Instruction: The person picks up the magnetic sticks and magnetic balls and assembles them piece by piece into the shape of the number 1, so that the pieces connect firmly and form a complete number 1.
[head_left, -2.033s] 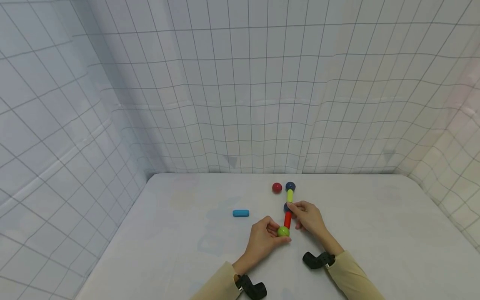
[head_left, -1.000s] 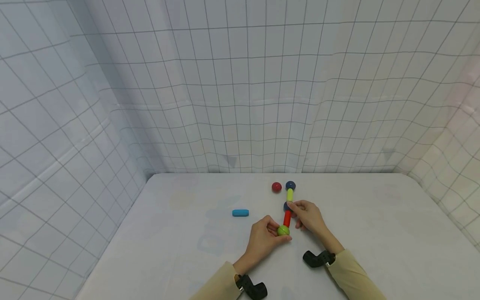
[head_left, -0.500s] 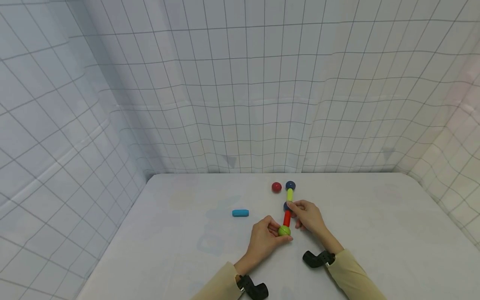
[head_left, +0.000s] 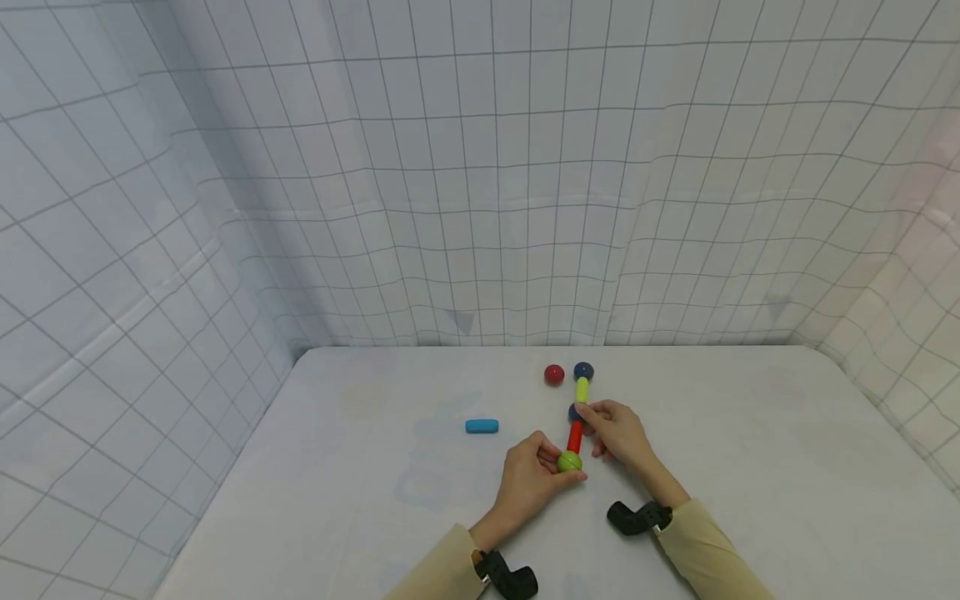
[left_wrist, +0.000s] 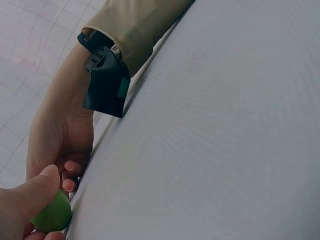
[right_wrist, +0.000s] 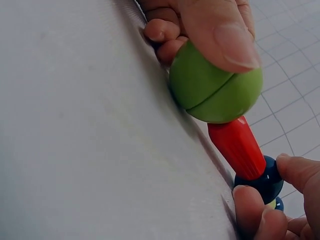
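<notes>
My left hand (head_left: 528, 475) pinches a green ball (head_left: 570, 462) between thumb and fingers, low over the white table. A red rod (head_left: 574, 437) joins that ball to a dark blue ball (head_left: 576, 412), which my right hand (head_left: 617, 432) pinches. Beyond it a yellow-green rod (head_left: 582, 390) leads to a second dark blue ball (head_left: 583, 371), so the pieces make one line pointing away from me. A seam crosses the green ball (right_wrist: 215, 90) in the right wrist view, and the red rod (right_wrist: 237, 147) meets its side. Only part of the green ball (left_wrist: 52, 214) shows in the left wrist view.
Left of the far blue ball lies a loose red ball (head_left: 554, 374). A blue rod (head_left: 482, 426) lies apart on the white table (head_left: 360, 467), left of the chain. White gridded curtains (head_left: 480, 208) surround the table at the back and sides.
Both hands keep their grips on the same balls. The green ball and left hand have shifted very slightly to the right; the rest of the chain looks nearly the same.
</notes>
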